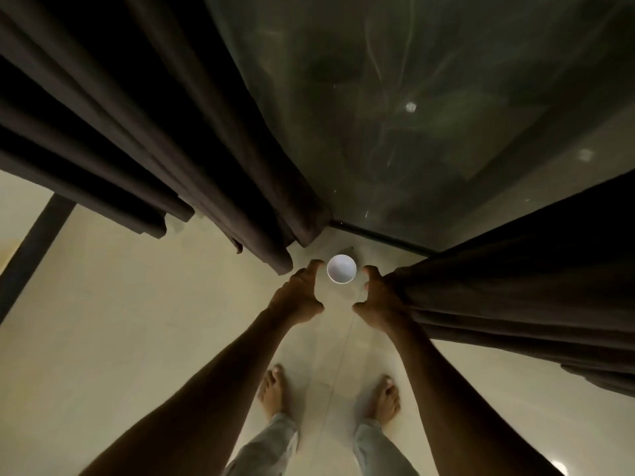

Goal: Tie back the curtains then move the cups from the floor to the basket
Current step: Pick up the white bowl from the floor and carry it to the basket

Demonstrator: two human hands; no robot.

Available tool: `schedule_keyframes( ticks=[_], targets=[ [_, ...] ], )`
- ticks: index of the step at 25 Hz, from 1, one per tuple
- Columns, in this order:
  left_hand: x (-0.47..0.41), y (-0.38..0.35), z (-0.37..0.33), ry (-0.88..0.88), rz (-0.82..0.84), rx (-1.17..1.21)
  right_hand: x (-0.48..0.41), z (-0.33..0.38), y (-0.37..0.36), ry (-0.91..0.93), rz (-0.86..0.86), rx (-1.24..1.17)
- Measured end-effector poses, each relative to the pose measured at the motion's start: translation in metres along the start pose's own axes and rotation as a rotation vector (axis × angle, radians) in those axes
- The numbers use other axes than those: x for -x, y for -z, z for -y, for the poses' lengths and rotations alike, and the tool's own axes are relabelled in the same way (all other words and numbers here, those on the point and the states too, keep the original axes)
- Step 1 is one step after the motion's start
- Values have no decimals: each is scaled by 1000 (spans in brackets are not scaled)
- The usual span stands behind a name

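While I watched through the head camera, the white cup (341,269) stood upright on the pale tiled floor (120,321), its mouth turned straight up at me. Its inside showed plain white, and I could make out nothing in it. It sat near the dark track (378,239) at the foot of the glass door (429,115), between the hem of the left curtain (171,149) and the gathered folds of the right curtain (515,286).

Both arms reached forward and down, one on each side of the cup. The left hand (298,298) held nothing: its fingers were arched and spread, the thumb swung wide toward the middle. Its fingertips (316,264) lay just beside the cup's left rim, with a thin strip of floor showing between them and the cup. The right hand (378,300) mirrored it, fingers arched and apart, thumb wide, gripping nothing. Its fingertips (368,269) sat just beside the right rim, again with a narrow gap. The outer edge of that hand ran along the right curtain's folds; whether it touched the cloth I could not tell. Nor could I tell how high either hand hung over the floor.

Nearer to me, the person's bare left foot (271,389) and right foot (386,396) stood on the tiles, well apart from the cup, below light trouser legs (271,441).
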State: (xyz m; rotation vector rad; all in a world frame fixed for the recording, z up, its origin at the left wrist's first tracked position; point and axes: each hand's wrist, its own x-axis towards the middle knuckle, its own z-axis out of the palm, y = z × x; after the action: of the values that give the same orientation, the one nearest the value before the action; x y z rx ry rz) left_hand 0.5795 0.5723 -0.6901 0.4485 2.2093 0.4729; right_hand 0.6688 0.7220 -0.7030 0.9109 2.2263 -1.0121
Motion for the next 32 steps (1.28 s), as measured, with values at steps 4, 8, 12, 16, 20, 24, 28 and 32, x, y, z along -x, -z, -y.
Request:
schedule_keyframes(
  ticks=[4,8,12,16,20,24,28,32],
  targets=[
    [-96,-55,50,4,23,-60,-97,-37,-58,-9,-32,-48],
    [-181,-114,92,12,35,-5,-179,-82,-109,-3,-56,-15],
    [-240,-157,119,15,20,11,-235,-116,-142,-8,-62,24],
    [-285,-187,133,27,-9,11,-276,-139,-161,-19,-62,50],
    [-318,-207,139,32,-2,-5,-308,-148,-173,-4,-57,23],
    [-338,-220,146,35,11,28,-329,-151,-184,-21,-52,-66],
    [-343,-230,151,33,-32,166,-337,-153,-189,-38,-57,-217],
    [-304,-224,139,14,-112,288,-300,-141,-188,-41,-98,-317]
  ],
)
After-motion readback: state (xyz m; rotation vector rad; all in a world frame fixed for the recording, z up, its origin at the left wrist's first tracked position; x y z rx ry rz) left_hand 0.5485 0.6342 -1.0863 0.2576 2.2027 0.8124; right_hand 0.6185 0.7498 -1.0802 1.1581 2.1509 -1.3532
